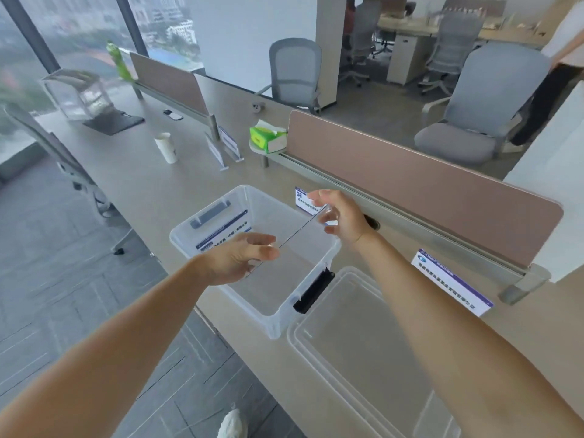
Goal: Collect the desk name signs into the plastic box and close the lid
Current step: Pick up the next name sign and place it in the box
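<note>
A clear plastic box [286, 306] with black latches stands open on the desk edge. Over it my left hand [240, 257] and my right hand [339, 216] each pinch one end of a clear acrylic name sign [300, 230], seen edge-on as a thin line. One sign with a blue-and-white card [222, 230] lies inside the box against its far wall. The clear lid [357, 336] lies flat to the right of the box. Another sign [452, 281] stands by the divider at right, and a pair of signs [224, 147] stands farther up the desk.
A brown desk divider [410, 181] runs along the desk's far side. A green tissue box [268, 139] and a white paper cup [167, 147] sit farther back. Grey office chairs stand beyond the divider and at left; a person stands at far right.
</note>
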Demonstrator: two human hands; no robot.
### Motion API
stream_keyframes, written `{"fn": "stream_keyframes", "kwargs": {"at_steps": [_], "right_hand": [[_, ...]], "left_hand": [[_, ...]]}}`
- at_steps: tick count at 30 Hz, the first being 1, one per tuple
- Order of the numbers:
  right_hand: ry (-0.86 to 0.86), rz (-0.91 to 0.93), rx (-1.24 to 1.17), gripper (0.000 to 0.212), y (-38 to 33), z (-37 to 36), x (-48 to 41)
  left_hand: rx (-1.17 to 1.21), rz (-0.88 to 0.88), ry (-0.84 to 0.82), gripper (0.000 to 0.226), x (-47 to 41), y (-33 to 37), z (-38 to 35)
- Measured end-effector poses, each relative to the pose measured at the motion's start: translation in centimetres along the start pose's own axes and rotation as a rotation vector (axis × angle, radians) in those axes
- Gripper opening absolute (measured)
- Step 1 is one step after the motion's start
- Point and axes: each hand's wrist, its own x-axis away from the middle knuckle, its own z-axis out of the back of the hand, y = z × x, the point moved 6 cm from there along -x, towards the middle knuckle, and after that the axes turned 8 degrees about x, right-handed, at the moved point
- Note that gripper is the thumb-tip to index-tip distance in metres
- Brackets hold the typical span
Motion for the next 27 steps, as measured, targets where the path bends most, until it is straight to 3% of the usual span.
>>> {"fn": "stream_keyframes", "kwargs": {"at_steps": [4, 12, 16, 18, 21, 27], "right_hand": [[0.034, -0.033, 0.067, 0.035, -1.1, -2.9, -2.3], [0.148, -0.217, -0.022, 0.037, -2.8, -8.6, -5.4], [0.153, -0.311, -0.087, 0.059, -2.5, -10.7, -6.6], [0.172, -0.302, -0.13, 0.063, -2.6, -11.0, -7.9], [0.195, -0.28, -0.163, 0.065, -2.4, -11.2, -10.2], [0.109, -0.384, -0.116, 0.071, -0.6, -13.2, -14.8]], "left_hand": [[0.057, 0.009, -0.078, 0.075, -0.5, 0.7, 3.5], [0.089, -0.046, -0.144, 0.106, -2.0, 2.5, 11.2], [0.068, -0.043, -0.121, 0.134, -2.8, 3.9, 13.4], [0.044, -0.025, -0.149, 0.129, -3.4, 4.3, 13.7], [0.025, -0.024, -0.128, 0.091, -4.8, 4.7, 14.9], [-0.164, 0.01, 0.025, 0.119, -7.3, 5.3, 17.9]]}}
